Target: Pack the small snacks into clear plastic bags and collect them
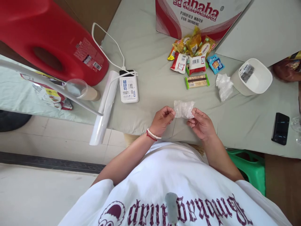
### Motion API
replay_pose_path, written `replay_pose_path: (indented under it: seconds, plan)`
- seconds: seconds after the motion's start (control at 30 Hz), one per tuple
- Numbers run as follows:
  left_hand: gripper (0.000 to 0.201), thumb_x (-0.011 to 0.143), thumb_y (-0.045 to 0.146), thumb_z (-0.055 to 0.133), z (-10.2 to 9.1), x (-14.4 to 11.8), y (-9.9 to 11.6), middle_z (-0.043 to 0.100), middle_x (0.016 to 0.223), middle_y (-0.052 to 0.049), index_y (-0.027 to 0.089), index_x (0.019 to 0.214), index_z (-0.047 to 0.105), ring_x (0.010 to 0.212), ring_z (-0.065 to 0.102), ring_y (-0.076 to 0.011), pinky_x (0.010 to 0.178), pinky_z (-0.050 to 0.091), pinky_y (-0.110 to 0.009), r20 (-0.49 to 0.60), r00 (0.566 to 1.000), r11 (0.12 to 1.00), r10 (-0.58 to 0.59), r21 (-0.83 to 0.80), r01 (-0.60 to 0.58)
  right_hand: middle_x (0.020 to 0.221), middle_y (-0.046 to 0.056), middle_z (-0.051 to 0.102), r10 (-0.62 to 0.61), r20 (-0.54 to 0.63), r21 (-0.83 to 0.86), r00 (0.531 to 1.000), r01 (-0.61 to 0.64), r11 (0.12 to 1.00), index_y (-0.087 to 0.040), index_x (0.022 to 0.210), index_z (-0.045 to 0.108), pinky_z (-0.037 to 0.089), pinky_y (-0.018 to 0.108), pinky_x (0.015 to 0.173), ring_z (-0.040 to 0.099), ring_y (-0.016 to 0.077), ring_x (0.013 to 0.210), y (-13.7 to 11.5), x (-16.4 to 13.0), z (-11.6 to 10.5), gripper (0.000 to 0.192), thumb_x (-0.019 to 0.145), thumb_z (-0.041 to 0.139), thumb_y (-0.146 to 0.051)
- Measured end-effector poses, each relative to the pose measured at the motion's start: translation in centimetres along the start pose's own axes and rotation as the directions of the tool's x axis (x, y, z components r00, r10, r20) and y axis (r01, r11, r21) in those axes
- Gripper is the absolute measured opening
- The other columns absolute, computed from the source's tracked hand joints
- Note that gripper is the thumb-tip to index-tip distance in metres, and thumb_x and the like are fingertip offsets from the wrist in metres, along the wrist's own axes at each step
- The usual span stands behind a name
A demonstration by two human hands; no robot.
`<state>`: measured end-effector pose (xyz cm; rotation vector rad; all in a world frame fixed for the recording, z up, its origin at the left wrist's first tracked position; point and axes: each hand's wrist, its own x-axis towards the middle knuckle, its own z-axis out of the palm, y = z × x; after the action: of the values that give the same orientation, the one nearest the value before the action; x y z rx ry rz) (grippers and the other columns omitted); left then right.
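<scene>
Between my two hands, just over the near edge of the table, is a small crinkled clear plastic bag (184, 109). My left hand (164, 119) pinches its left end between thumb and finger. Its right end is gripped by my right hand (201, 123), with the thumb on top. Whether anything is inside the bag, I cannot make out. To the right, another crumpled clear plastic piece (224, 87) lies against a white plastic tub (255, 84) that has a small dark packet (247, 72) in it. A green-ended snack bar (197, 81) rests beyond my hands.
Several wrapped snacks (189, 61) are piled by a Wahaha water carton (195, 18). At left are a white power bank (129, 88) with cable, a plastic film roll (104, 110), a cup (82, 89) and a red jug (77, 40). A phone (280, 128) lies far right.
</scene>
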<state>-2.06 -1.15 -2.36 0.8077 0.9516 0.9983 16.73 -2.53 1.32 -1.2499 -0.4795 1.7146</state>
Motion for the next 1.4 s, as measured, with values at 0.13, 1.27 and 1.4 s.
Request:
replay_pose_path:
  seconds: [0.13, 1.27, 1.4]
  plan:
    - [0.045, 0.072, 0.050, 0.089, -0.5, -0.2, 0.4, 0.059, 0.077, 0.003, 0.019, 0.077, 0.058, 0.073, 0.055, -0.0095, 0.067, 0.049, -0.022, -0.019, 0.999, 0.981, -0.038, -0.192, 0.033, 0.072, -0.006, 0.044, -0.014, -0.021, 0.034, 1.000, 0.015, 0.999, -0.020, 0.082, 0.064, 0.031, 0.021, 0.048, 0.034, 0.0056, 0.056, -0.7, 0.7, -1.4, 0.041, 0.063, 0.095, -0.038]
    - [0.041, 0.062, 0.025, 0.091, -2.7, 2.4, 2.6, 0.072, 0.116, -0.006, 0.021, 0.084, 0.057, 0.102, 0.069, -0.0160, 0.080, 0.054, -0.025, 0.000, 0.996, 0.981, 0.093, -0.170, -0.092, 0.072, -0.003, 0.057, -0.475, -0.178, -0.344, 0.862, 0.397, 0.851, -0.025, 0.086, 0.071, 0.034, 0.023, 0.046, 0.042, 0.0083, 0.055, -3.8, -0.3, -8.5, 0.034, 0.066, 0.094, -0.040]
    - [0.032, 0.078, 0.046, 0.079, -2.8, 2.7, 3.8, 0.074, 0.104, -0.008, 0.021, 0.087, 0.061, 0.079, 0.070, -0.0177, 0.068, 0.055, -0.030, 0.062, 0.996, 0.996, 0.068, -0.067, -0.063, 0.072, -0.002, 0.060, -0.525, -0.080, -0.441, 0.847, 0.442, 0.781, -0.025, 0.091, 0.073, 0.042, 0.026, 0.051, 0.050, 0.0108, 0.058, -4.0, 0.7, -8.5, 0.030, 0.076, 0.088, -0.046]
